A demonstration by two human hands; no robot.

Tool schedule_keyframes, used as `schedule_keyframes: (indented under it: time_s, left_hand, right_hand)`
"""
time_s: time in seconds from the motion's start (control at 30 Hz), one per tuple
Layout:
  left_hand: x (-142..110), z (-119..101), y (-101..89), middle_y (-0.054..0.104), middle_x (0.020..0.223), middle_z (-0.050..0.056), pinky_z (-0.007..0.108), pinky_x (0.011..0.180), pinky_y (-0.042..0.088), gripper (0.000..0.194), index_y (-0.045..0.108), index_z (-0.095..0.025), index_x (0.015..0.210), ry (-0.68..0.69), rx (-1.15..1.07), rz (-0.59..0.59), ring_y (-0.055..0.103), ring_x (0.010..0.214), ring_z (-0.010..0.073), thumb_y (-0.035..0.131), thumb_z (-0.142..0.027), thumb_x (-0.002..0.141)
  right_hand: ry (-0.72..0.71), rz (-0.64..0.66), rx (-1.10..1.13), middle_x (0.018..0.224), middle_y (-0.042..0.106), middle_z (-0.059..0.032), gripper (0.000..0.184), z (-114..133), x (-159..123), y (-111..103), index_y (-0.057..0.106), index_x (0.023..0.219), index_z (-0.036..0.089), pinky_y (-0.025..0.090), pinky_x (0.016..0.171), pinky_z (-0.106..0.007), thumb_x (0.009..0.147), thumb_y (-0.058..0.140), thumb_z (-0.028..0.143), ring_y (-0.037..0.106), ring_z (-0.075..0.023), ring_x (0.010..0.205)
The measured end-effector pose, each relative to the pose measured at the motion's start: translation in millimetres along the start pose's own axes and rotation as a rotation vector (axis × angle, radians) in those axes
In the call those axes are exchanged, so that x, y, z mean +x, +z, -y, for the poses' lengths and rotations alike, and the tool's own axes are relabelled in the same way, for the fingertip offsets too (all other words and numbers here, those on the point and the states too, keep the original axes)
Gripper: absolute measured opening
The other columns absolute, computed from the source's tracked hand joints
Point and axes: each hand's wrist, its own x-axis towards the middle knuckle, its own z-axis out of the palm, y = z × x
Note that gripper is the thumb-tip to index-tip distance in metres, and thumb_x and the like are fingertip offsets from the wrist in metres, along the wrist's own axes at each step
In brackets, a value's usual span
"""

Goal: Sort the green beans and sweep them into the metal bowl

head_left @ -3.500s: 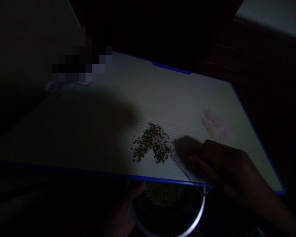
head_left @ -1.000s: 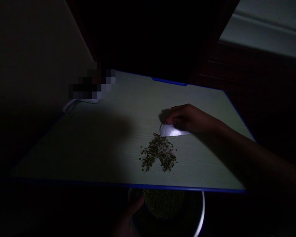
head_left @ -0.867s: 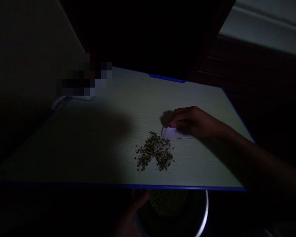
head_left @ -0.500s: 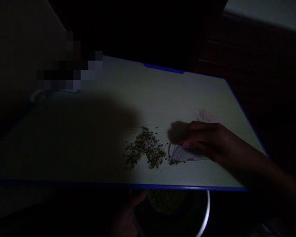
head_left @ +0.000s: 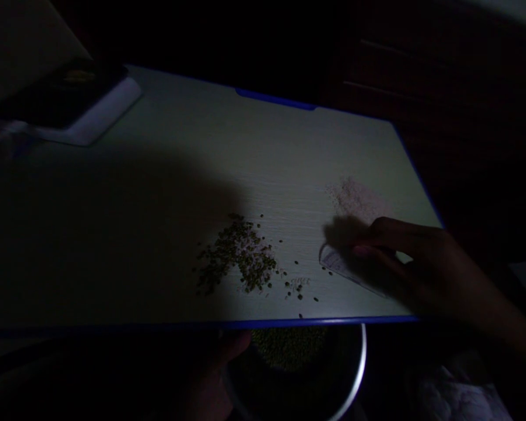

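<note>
Your right fingers (head_left: 363,250) pinch a clear plastic piece (head_left: 333,263), its straight edge slanting rightward toward you; on the table (head_left: 284,152), stray beans (head_left: 300,296), then the bean pile (head_left: 254,272), lie to their left. Below them, your left hand (head_left: 213,383) grips a bowl (head_left: 358,374) of beans.

The right hand (head_left: 442,275) holds a translucent scraper (head_left: 338,265) near green beans (head_left: 255,266); the left hand (head_left: 213,380) holds a bowl (head_left: 360,368).

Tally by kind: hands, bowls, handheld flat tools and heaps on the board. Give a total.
Hands: 2 (left hand, right hand)
Bowl: 1
Flat tool: 1
Heaps on the board: 2 (green seeds, pale grains)
Total: 6
</note>
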Motion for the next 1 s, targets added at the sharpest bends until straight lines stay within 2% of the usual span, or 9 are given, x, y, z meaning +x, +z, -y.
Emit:
schedule_keyframes:
  time_s: [0.07, 0.13, 0.27, 0.33, 0.43, 0.57, 0.7, 0.83, 1.0]
  left_hand:
    - [-1.6, -0.2, 0.5, 0.086, 0.091, -0.003, 0.042, 0.114, 0.047, 0.015, 0.085, -0.034, 0.084, -0.02, 0.009, 0.033, 0.07, 0.124, 0.0268, 0.078, -0.021, 0.083]
    - [-4.2, -1.5, 1.5, 0.086, 0.097, -0.003, 0.04, 0.114, 0.046, 0.013, 0.085, -0.034, 0.084, -0.029, 0.034, 0.017, 0.065, 0.131, 0.0262, 0.08, -0.022, 0.083]
    - [-9.3, -4.6, 6.9, 0.084, 0.11, -0.003, 0.038, 0.112, 0.048, 0.019, 0.086, -0.034, 0.08, -0.029, 0.046, -0.047, 0.068, 0.126, 0.0302, 0.093, -0.024, 0.066]
    - [-9.4, -5.3, 9.3, 0.085, 0.105, -0.003, 0.037, 0.111, 0.049, 0.022, 0.085, -0.034, 0.075, -0.031, 0.055, -0.045, 0.071, 0.121, 0.0306, 0.096, -0.025, 0.059]
    - [-7.5, -5.5, 10.9, 0.086, 0.088, -0.005, 0.036, 0.11, 0.05, 0.025, 0.085, -0.037, 0.076, -0.003, 0.043, -0.066, 0.074, 0.116, 0.0292, 0.096, -0.023, 0.059]
    - [-7.9, -5.6, 11.4, 0.086, 0.092, -0.006, 0.038, 0.107, 0.052, 0.025, 0.085, -0.038, 0.076, 0.02, -0.001, -0.04, 0.075, 0.114, 0.0279, 0.094, -0.02, 0.062]
    - [-11.3, -4.5, 10.0, 0.085, 0.079, -0.004, 0.038, 0.108, 0.051, 0.023, 0.085, -0.033, 0.076, 0.033, 0.009, -0.051, 0.076, 0.111, 0.027, 0.094, -0.017, 0.062]
    - [-13.2, -3.1, 7.2, 0.086, 0.086, -0.003, 0.041, 0.106, 0.053, 0.03, 0.085, -0.033, 0.081, 0.04, 0.016, -0.119, 0.08, 0.099, 0.0277, 0.096, -0.017, 0.058]
    - [-14.5, -5.3, 9.9, 0.086, 0.091, -0.002, 0.041, 0.107, 0.052, 0.031, 0.085, -0.031, 0.078, 0.011, 0.05, -0.174, 0.077, 0.108, 0.0305, 0.098, -0.02, 0.052]
  right_hand:
    - [-0.029, 0.008, 0.012, 0.09, 0.07, -0.0044, 0.016, 2.0, 7.4, 0.4, 0.07, 0.1, 0.021, 0.051, 0.064, -0.027, 0.103, 0.056, 0.028, 0.067, -0.015, 0.076]
    - [-0.068, 0.041, 0.017, 0.092, 0.072, -0.0056, 0.018, 3.9, 13.1, 0.0, 0.072, 0.101, 0.021, 0.052, 0.065, -0.028, 0.104, 0.055, 0.028, 0.069, -0.0161, 0.079]
    - [-0.129, 0.127, 0.039, 0.102, 0.076, -0.0065, 0.021, 6.4, 14.5, 1.7, 0.074, 0.106, 0.023, 0.057, 0.075, -0.033, 0.104, 0.053, 0.028, 0.071, -0.0189, 0.091]
    - [-0.127, 0.143, 0.043, 0.105, 0.076, -0.0067, 0.021, 7.9, 11.8, 4.1, 0.074, 0.108, 0.023, 0.057, 0.079, -0.033, 0.104, 0.053, 0.027, 0.072, -0.0194, 0.095]
    - [-0.11, 0.147, 0.039, 0.104, 0.076, -0.0068, 0.021, 11.7, 8.4, 6.7, 0.074, 0.107, 0.022, 0.057, 0.08, -0.033, 0.103, 0.054, 0.025, 0.072, -0.0193, 0.097]
    - [-0.086, 0.122, 0.044, 0.099, 0.075, -0.0053, 0.019, 17.3, 9.2, 7.6, 0.074, 0.103, 0.022, 0.055, 0.073, -0.029, 0.103, 0.055, 0.025, 0.072, -0.0166, 0.089]
    - [-0.057, 0.098, 0.041, 0.093, 0.073, -0.0039, 0.018, 19.4, 12.6, 9.1, 0.073, 0.103, 0.022, 0.052, 0.066, -0.027, 0.103, 0.056, 0.025, 0.07, -0.0144, 0.08]
    - [-0.086, 0.087, 0.035, 0.093, 0.073, -0.005, 0.017, 17.6, 16.4, 11.7, 0.074, 0.103, 0.022, 0.052, 0.066, -0.029, 0.102, 0.057, 0.026, 0.069, -0.0161, 0.081]
    - [-0.168, 0.074, 0.059, 0.099, 0.073, -0.007, 0.018, 17.7, 21.2, 11.1, 0.075, 0.105, 0.022, 0.054, 0.073, -0.028, 0.1, 0.058, 0.02, 0.07, -0.0162, 0.088]
